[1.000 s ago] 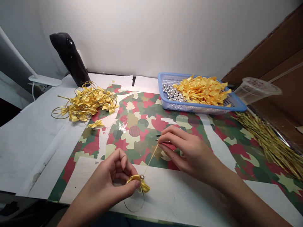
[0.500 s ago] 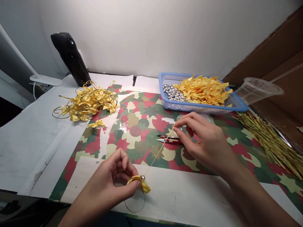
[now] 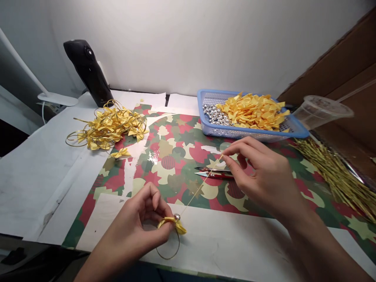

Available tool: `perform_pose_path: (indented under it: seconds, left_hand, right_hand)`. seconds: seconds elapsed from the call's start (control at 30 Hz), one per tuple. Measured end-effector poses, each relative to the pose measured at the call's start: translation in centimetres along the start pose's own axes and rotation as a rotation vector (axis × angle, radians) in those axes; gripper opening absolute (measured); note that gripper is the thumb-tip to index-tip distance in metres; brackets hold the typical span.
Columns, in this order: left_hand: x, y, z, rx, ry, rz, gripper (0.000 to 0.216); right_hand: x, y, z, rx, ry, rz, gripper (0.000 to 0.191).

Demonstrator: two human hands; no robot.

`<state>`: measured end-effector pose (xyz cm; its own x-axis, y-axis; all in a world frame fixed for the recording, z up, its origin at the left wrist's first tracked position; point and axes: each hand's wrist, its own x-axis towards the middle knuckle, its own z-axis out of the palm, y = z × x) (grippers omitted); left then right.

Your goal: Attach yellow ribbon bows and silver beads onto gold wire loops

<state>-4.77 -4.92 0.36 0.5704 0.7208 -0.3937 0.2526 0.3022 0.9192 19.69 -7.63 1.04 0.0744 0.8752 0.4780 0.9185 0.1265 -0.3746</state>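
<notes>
Between thumb and fingers, my left hand (image 3: pixel 147 219) pinches a yellow ribbon bow (image 3: pixel 179 227). A silver bell or bead (image 3: pixel 176 217) sits at the bow's top, and a thin gold wire loop (image 3: pixel 169 258) hangs below it. A thin gold cord (image 3: pixel 201 186) runs taut from beside the silver ball up to my right hand (image 3: pixel 252 172), which pinches its end between thumb and forefinger. Under the cord lie thread snips (image 3: pixel 213 172) with red and dark handles, partly hidden behind the right hand.
A blue basket (image 3: pixel 252 135) holds silver balls and yellow ribbon pieces. Finished-looking bows with wire loops lie in a heap (image 3: pixel 111 127) at left. A black bottle-shaped object (image 3: pixel 91 76), a clear plastic cup (image 3: pixel 320 111) and a bundle of gold-green cords (image 3: pixel 331 176) stand or lie around.
My right hand has moved slightly right and up, drawing the cord's end farther from the bow. My left hand and the bow have barely shifted.
</notes>
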Motion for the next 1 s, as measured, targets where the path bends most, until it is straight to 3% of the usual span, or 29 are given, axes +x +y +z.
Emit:
perform_pose_path:
  seconds: [0.33,0.73,0.83,1.0]
  left_hand:
    - [-0.2,0.4,0.2,-0.062,0.055,-0.040,0.031]
    - [0.0,0.0,0.0,-0.079,0.032,-0.015,0.030]
    - [0.1,-0.2,-0.1,-0.118,0.040,-0.002,0.026]
    - [0.1,-0.6,-0.2,-0.130,0.067,0.004,0.024]
  right_hand:
    - [0.2,0.1,-0.5,0.103,-0.025,0.043,0.013]
    - [0.1,-0.3,-0.8,0.204,0.068,0.111,0.012]
    - [0.4,0.1,-1.3,0.402,-0.030,0.175,0.010]
    - [0.1,0.2,-2.9,0.982,-0.370,0.128,0.016]
